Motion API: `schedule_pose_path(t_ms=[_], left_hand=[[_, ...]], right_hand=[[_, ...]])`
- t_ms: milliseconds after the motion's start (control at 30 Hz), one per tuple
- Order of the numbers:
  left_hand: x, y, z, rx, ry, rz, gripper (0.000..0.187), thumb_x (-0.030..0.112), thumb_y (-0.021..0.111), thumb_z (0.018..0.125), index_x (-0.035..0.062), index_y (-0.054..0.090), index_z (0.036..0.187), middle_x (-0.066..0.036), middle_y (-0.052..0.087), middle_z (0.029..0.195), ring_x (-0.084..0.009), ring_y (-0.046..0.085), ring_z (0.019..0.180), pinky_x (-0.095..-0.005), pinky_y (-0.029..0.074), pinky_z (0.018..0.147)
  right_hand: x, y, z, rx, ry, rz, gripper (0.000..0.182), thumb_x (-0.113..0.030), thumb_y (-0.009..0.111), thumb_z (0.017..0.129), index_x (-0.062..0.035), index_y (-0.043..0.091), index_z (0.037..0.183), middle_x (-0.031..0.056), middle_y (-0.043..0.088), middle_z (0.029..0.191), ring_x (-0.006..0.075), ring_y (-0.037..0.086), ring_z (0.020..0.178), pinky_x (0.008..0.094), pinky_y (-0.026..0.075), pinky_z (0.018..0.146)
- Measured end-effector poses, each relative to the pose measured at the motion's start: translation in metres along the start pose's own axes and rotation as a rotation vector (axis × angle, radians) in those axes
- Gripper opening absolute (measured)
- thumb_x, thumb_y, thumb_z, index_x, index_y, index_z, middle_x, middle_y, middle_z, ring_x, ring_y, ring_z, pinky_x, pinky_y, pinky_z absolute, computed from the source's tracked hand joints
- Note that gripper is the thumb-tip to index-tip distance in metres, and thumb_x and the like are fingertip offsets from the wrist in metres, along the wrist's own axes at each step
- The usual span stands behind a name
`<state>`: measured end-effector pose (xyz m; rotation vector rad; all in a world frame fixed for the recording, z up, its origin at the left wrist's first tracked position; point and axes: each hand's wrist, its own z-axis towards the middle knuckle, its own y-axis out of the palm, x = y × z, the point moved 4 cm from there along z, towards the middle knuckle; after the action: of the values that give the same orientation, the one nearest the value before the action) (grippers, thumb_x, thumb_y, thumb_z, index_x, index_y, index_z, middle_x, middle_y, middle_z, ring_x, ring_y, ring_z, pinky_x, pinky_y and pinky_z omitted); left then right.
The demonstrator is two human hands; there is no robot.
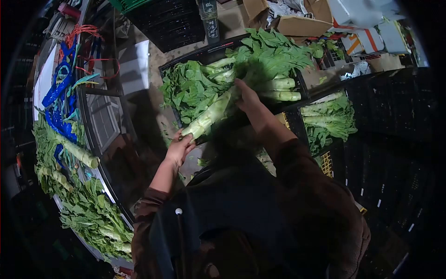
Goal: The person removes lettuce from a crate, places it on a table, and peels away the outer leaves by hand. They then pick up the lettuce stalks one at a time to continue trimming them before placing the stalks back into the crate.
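Observation:
A thick pale-green celtuce stem (208,117) slants over the front of a black crate (304,88). My left hand (180,148) is closed around its lower cut end. Farther up, my right hand (246,95) is closed at the leafy end of the same stem; its fingertips are partly hidden and blurred. Inside the crate lie more celtuce, with leaves (179,88) on the left and cut stems (281,95) pointing right. A large leafy bunch (274,49) covers the crate's back right.
At left, a table holds more celtuce (76,151), leaves (93,211) and blue straps (60,97). Another crate of celtuce (327,116) stands at right. Behind are stacked black crates (162,28), an open cardboard box (302,25) and white boxes (371,39).

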<state>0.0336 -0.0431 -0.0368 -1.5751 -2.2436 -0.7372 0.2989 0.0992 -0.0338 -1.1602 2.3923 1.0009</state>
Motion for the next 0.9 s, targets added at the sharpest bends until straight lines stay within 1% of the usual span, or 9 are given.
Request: schedule_pose_path(t_ms=[167, 200, 300, 367, 400, 467, 600, 667, 900], left_hand=[[-0.015, -0.008, 0.013, -0.048, -0.063, -0.104, 0.058, 0.013, 0.066, 0.084, 0.0047, 0.034, 0.132, -0.01, 0.052, 0.115, -0.0238, 0.058, 0.094, -0.0345, 0.053, 0.078], [-0.013, -0.004, 0.006, 0.008, -0.107, -0.052, 0.056, 0.012, 0.062, 0.087, 0.0054, 0.032, 0.134, -0.011, 0.048, 0.122, -0.0289, 0.054, 0.103, -0.0384, 0.05, 0.089], [-0.021, -0.007, 0.009, 0.064, -0.121, -0.079, 0.051, 0.012, 0.062, 0.086, 0.0081, 0.036, 0.13, -0.012, 0.048, 0.121, -0.0292, 0.055, 0.103, -0.0395, 0.051, 0.086], [-0.033, -0.018, 0.024, 0.07, -0.12, -0.083, 0.044, 0.011, 0.061, 0.087, 0.0092, 0.04, 0.125, -0.013, 0.054, 0.112, -0.0298, 0.058, 0.097, -0.0394, 0.052, 0.082], [-0.032, -0.021, 0.025, 0.072, -0.107, -0.096, 0.044, 0.011, 0.061, 0.087, 0.0092, 0.04, 0.125, -0.013, 0.054, 0.112, -0.0298, 0.058, 0.097, -0.0394, 0.052, 0.082], [-0.029, -0.027, 0.025, 0.062, -0.054, -0.138, 0.032, 0.01, 0.059, 0.088, 0.0075, 0.046, 0.116, -0.013, 0.059, 0.099, -0.0295, 0.062, 0.088, -0.0369, 0.054, 0.076], [-0.033, -0.051, 0.041, 0.063, 0.067, -0.03, 0.022, 0.008, 0.058, 0.088, 0.007, 0.049, 0.108, -0.012, 0.06, 0.09, -0.0252, 0.062, 0.078, -0.0337, 0.055, 0.068], [-0.013, -0.058, 0.013, 0.248, 0.121, -0.085, 0.016, 0.007, 0.058, 0.087, 0.0068, 0.051, 0.102, -0.011, 0.06, 0.085, -0.02, 0.061, 0.071, -0.0299, 0.054, 0.062], [-0.031, -0.143, -0.042, 0.406, 0.221, -0.111, 0.01, 0.008, 0.05, 0.09, 0.0077, 0.049, 0.1, -0.009, 0.054, 0.073, -0.0196, 0.055, 0.057, -0.0285, 0.045, 0.048]], right_hand=[[-0.005, -0.014, 0.001, 0.236, 0.082, -0.374, 0.053, -0.042, 0.072, 0.074, -0.018, 0.055, 0.118, 0.0004, 0.057, 0.111, 0.0173, 0.05, 0.101, 0.0399, 0.04, 0.08], [-0.001, -0.02, 0.011, 0.201, 0.092, -0.372, 0.055, -0.042, 0.072, 0.074, -0.0174, 0.054, 0.119, 0.0007, 0.056, 0.111, 0.0176, 0.049, 0.101, 0.0396, 0.04, 0.08], [0.013, -0.039, 0.038, 0.136, 0.113, -0.39, 0.058, -0.042, 0.073, 0.073, -0.0162, 0.054, 0.121, 0.0016, 0.056, 0.113, 0.0185, 0.049, 0.104, 0.039, 0.039, 0.085], [0.009, -0.036, 0.033, 0.125, 0.091, -0.517, 0.037, -0.039, 0.071, 0.077, -0.0123, 0.058, 0.1, 0.0019, 0.057, 0.082, 0.0156, 0.052, 0.067, 0.0309, 0.042, 0.055], [0.018, -0.052, 0.043, 0.112, 0.084, -0.529, 0.037, -0.039, 0.071, 0.077, -0.0123, 0.058, 0.1, 0.0019, 0.057, 0.082, 0.0156, 0.052, 0.067, 0.0309, 0.042, 0.055], [0.028, -0.079, 0.074, -0.137, -0.322, -0.84, 0.043, -0.038, 0.068, 0.08, -0.0108, 0.053, 0.11, 0.0051, 0.058, 0.091, 0.0184, 0.055, 0.074, 0.0351, 0.049, 0.064], [0.011, -0.063, 0.034, -0.497, -0.512, -1.535, 0.05, -0.035, 0.063, 0.085, -0.009, 0.046, 0.124, 0.0067, 0.056, 0.11, 0.0241, 0.059, 0.087, 0.0433, 0.052, 0.079], [0.017, -0.056, 0.007, -0.108, 0.241, -0.579, 0.048, -0.036, 0.063, 0.085, -0.0072, 0.048, 0.12, 0.0074, 0.057, 0.102, 0.0237, 0.06, 0.085, 0.0392, 0.053, 0.079], [0.035, -0.078, -0.02, -0.191, 0.346, -0.722, 0.038, -0.033, 0.063, 0.086, -0.0044, 0.053, 0.109, 0.0074, 0.057, 0.097, 0.0211, 0.06, 0.085, 0.0383, 0.054, 0.075]])
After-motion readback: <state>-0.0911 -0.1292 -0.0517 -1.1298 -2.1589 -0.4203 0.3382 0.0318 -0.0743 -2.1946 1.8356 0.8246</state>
